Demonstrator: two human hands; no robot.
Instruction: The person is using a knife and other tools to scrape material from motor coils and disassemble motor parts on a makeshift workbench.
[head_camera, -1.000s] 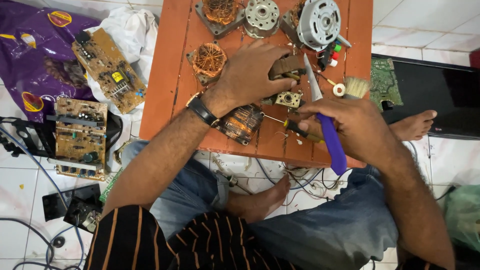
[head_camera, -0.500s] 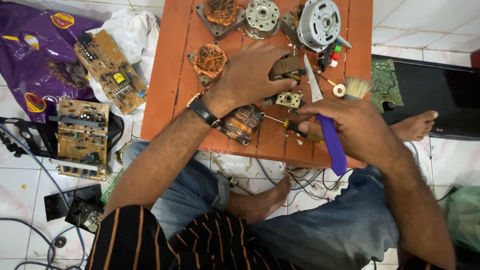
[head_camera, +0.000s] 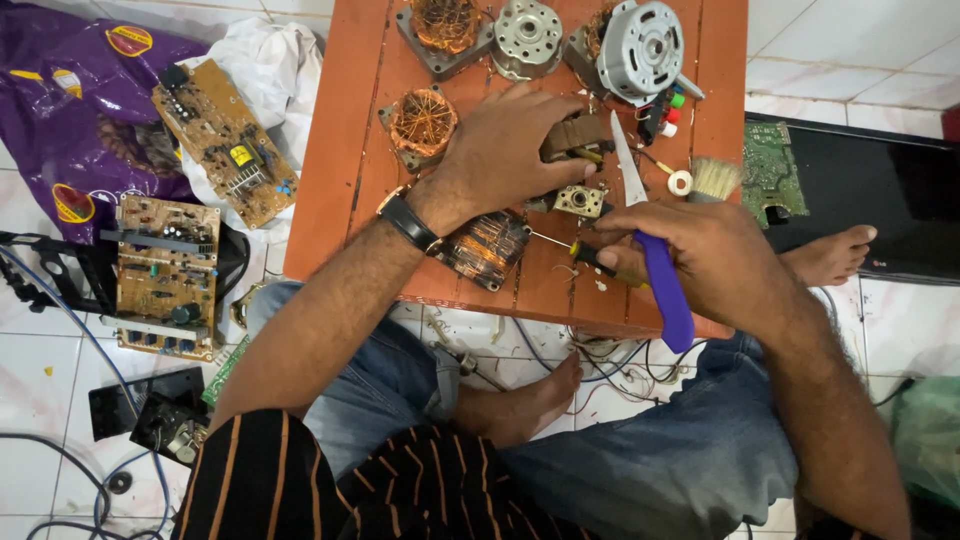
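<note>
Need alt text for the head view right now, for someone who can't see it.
Left hand presses a small motor part onto an orange table; right hand holds a screwdriver and a purple-handled knife. Copper-wound coils, motors and circuit boards lie around.

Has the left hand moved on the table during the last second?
No. The left hand stays on the brown part, in the same place beside the copper coil on the orange table.

Purple-handled knife (head_camera: 655, 262), orange-brown table (head_camera: 340, 190), copper windings (head_camera: 424, 120), black-and-orange striped shirt (head_camera: 330, 490), purple bag (head_camera: 70, 110).
</note>
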